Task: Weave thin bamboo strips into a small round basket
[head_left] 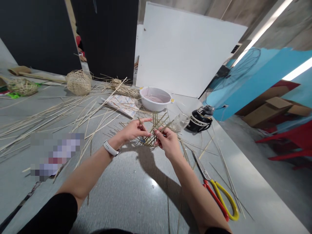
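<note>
Pale thin cane strips crossed in a flat lattice [152,140], centre of the frame, held above a glossy grey desk [126,195]. Left hand [133,130], fingers pinched on the lattice's edge; right hand [168,143], fingers closed on its strips. Red-and-yellow-handled steel scissors [216,191], lower right.

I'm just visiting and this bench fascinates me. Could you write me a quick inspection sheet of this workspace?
Surface: grey table.
Job's things: crossed cane strips, held in both hands.
Clutter: loose strips, red-and-yellow-handled scissors, white bowl, black bottle.
Hands: left hand and right hand both pinch the strips.
Cables: thin black cord beyond the table.
Surroundings: wire-caged fan, cardboard boxes, red chair.
</note>
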The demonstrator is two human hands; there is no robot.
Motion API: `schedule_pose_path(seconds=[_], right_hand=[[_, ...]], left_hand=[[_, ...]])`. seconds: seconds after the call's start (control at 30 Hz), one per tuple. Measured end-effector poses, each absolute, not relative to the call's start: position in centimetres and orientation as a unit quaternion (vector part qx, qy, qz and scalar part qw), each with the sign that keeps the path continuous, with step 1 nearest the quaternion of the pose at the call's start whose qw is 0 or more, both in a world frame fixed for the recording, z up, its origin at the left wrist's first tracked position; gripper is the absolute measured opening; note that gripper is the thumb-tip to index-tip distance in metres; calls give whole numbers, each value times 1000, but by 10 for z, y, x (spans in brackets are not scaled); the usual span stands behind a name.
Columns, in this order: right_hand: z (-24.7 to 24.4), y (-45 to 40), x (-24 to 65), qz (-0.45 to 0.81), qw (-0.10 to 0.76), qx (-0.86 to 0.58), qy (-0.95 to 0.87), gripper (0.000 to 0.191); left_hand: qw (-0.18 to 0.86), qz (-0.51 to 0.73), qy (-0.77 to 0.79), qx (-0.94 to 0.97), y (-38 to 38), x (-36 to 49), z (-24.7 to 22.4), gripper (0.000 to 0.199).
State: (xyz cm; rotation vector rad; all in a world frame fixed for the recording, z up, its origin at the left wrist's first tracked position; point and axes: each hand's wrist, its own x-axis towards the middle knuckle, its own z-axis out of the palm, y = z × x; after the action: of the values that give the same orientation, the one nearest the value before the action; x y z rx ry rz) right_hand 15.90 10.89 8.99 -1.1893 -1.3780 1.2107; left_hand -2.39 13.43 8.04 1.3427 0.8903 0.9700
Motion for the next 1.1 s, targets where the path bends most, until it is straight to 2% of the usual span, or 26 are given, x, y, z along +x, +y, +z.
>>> schedule_pose_path(seconds=[0.07,0.3,0.6,0.87,1.1], right_hand=[[91,109,160,500,452,-472,-568,37],[93,109,160,529,445,-458,-559,38],[91,112,162,562,412,-443,-564,39],[94,107,159,561,418,-482,-528,47],[94,109,159,546,435,-477,-534,44]], left_hand=[[610,389,365,585,137,-27,78,70],[623,384,328,597,140,-32,73,45],[651,357,274,610,140,-38,73,41],[647,383,282,597,139,-37,71,36],[643,415,302,568,142,-31,67,36]])
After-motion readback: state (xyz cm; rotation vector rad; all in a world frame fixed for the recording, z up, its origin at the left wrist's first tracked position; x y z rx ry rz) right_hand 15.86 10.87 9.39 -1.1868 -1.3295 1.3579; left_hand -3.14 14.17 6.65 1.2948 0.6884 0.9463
